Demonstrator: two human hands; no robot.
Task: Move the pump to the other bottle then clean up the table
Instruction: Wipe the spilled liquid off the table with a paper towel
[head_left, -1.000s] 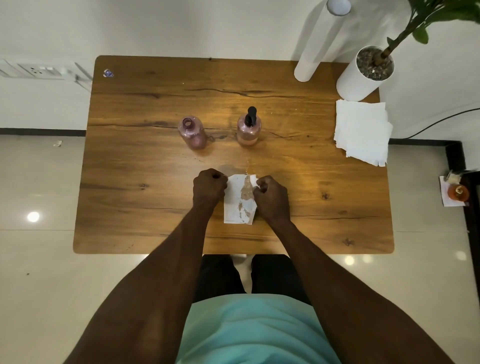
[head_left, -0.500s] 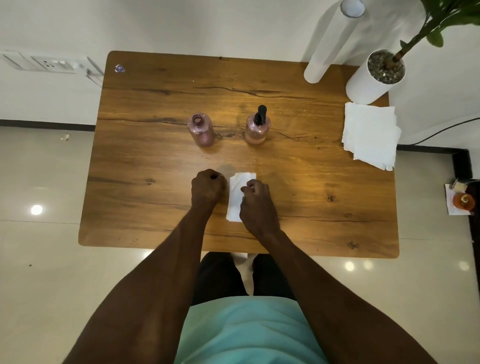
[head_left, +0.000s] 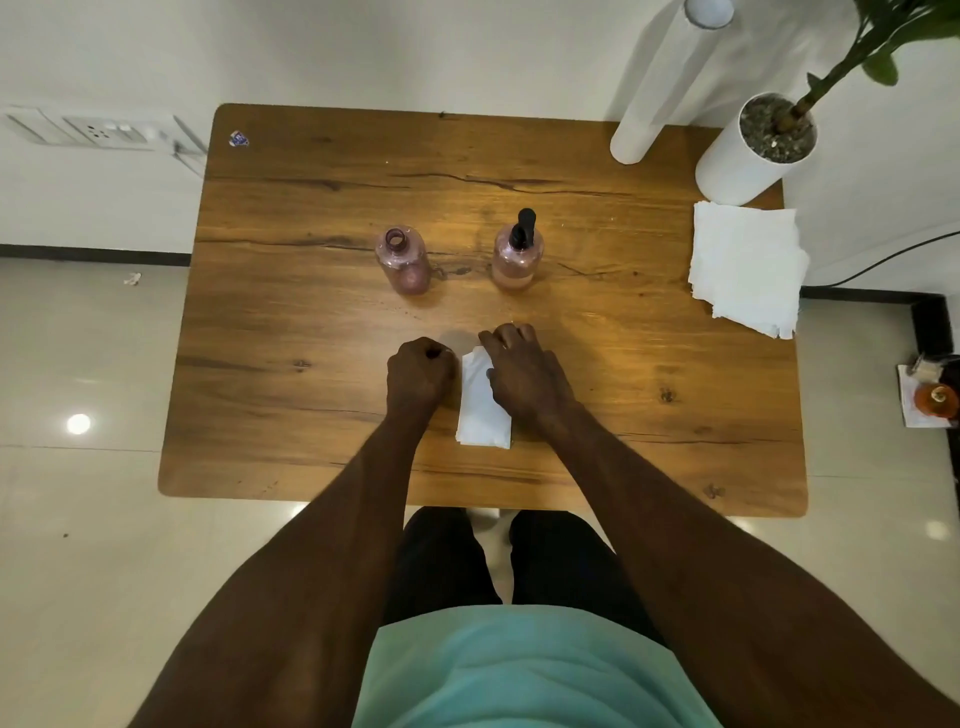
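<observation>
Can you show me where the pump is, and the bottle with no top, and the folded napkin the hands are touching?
pump (head_left: 522, 227), head view, on its black stem.
open bottle (head_left: 402, 262), head view, on its pink body.
folded napkin (head_left: 480, 410), head view, on its bare white middle.

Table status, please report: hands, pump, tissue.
Left hand fisted beside folded tissue. Right hand flat on tissue. Pump on right bottle; left bottle open. Nothing blocking.

We see stained white paper napkin (head_left: 483, 410) now folded shut, stain hidden; our right hand (head_left: 524, 374) moved from pinching its edge to pressing flat on top.
</observation>
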